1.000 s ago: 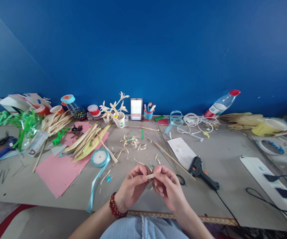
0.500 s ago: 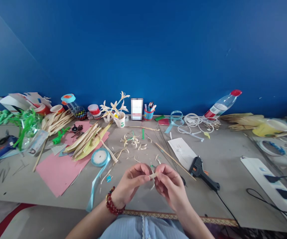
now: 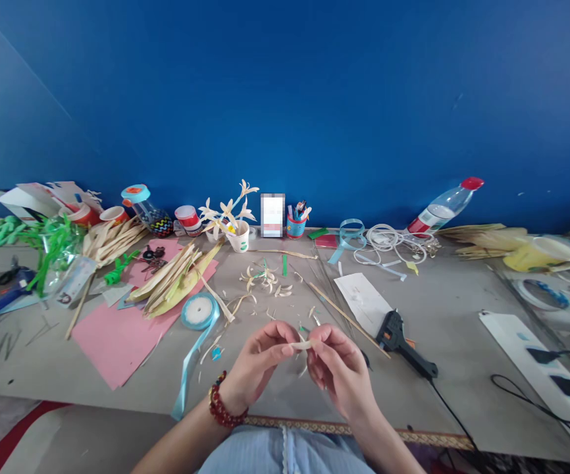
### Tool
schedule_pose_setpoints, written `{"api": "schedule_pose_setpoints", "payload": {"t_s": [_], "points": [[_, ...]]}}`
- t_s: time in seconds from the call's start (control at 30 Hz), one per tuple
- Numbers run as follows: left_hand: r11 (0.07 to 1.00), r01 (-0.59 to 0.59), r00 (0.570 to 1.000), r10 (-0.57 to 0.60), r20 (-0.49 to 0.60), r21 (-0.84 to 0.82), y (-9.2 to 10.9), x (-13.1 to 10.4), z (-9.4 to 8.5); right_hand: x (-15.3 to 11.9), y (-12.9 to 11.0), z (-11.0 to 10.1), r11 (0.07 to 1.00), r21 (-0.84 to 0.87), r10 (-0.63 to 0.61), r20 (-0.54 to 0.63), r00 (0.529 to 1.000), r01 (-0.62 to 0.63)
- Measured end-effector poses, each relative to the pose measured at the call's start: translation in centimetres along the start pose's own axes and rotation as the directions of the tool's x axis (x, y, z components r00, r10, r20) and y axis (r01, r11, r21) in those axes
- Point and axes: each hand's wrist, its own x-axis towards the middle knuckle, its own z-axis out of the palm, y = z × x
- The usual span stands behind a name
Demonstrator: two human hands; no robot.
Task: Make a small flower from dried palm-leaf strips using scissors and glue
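Between my hands a short, pale strip of corn husk (image 3: 301, 345) is stretched level above the table. My left hand (image 3: 264, 361), with a red bead bracelet (image 3: 224, 401) at its wrist, pinches one end between thumb and forefinger. The other end sits in the pinch of my right hand (image 3: 340, 366). Just beyond lie loose husk scraps and cut husk petals (image 3: 264, 279). A roll of light blue ribbon (image 3: 200, 311) is left of my left hand, its tail hanging toward the table edge. Right of my right hand rests a black glue gun (image 3: 403, 343).
Dried corn husks (image 3: 171, 280) lie on pink paper (image 3: 112, 342) at the left. Husk flowers stand in a white cup (image 3: 238, 238) at the back. A plastic bottle (image 3: 443, 207) leans by the wall. A power strip (image 3: 526, 355) with cables is on the right.
My left fingers have drawn slightly left along the husk strip, so more of it shows between my hands. Both hands keep their pinch.
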Motion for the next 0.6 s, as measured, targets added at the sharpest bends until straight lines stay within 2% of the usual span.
{"api": "schedule_pose_setpoints", "payload": {"t_s": [0.1,0.23,0.33,0.47,0.6], "points": [[1.0,0.004,1.0,-0.003,-0.013,0.016,0.3,0.1,0.0,-0.1,-0.2,-0.2,0.999,-0.049,0.007,0.05,0.999,-0.005],[0.993,0.015,0.999,-0.018,0.029,0.119,0.7,0.2,-0.3,0.1,-0.9,-0.4,0.985,-0.158,0.089,0.158,0.983,-0.064],[0.984,0.019,0.998,-0.029,0.05,0.178,1.2,0.1,-0.4,0.3,-1.2,-0.3,0.971,-0.219,0.132,0.144,0.981,-0.098],[0.983,0.017,0.995,-0.036,0.096,0.185,1.6,0.0,-0.5,0.5,-0.9,0.1,0.972,-0.182,0.176,0.139,0.975,-0.149],[0.987,0.029,0.995,-0.043,0.087,0.159,1.3,-0.1,-0.6,0.5,-0.6,0.3,0.973,-0.114,0.217,0.134,0.967,-0.203]]}}
